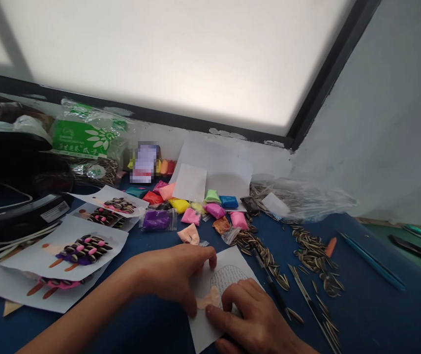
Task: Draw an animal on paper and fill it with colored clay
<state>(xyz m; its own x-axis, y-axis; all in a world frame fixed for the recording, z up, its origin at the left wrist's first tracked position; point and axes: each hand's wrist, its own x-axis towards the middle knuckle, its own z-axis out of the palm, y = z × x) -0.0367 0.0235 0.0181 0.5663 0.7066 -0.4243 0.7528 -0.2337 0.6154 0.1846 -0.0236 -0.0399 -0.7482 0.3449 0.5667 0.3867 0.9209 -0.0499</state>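
A white sheet of paper point(205, 333) lies slanted on the blue tabletop, with an oval pencil outline filled with small scale-like marks. Flattened peach modelling clay point(210, 298) is stuck on it beside the drawing. My left hand point(175, 273) rests at the sheet's left edge, thumb and fingers apart, thumb beside the clay. My right hand point(253, 314) is bent over the sheet's lower right, its thumb and forefinger closing on the clay's lower edge; its other fingertips are partly hidden. Just beyond the sheet sits an opened packet of peach clay point(189, 235).
Several bright clay packets point(157, 220) lie behind the sheet. Sunflower seeds point(312, 250), a black pen point(275, 290), tweezers point(312, 302) and a blue tool point(373, 260) lie right. Seed-decorated hedgehog cards point(112, 236) overlap at left, before a seed bag point(87, 142) and phone point(144, 162).
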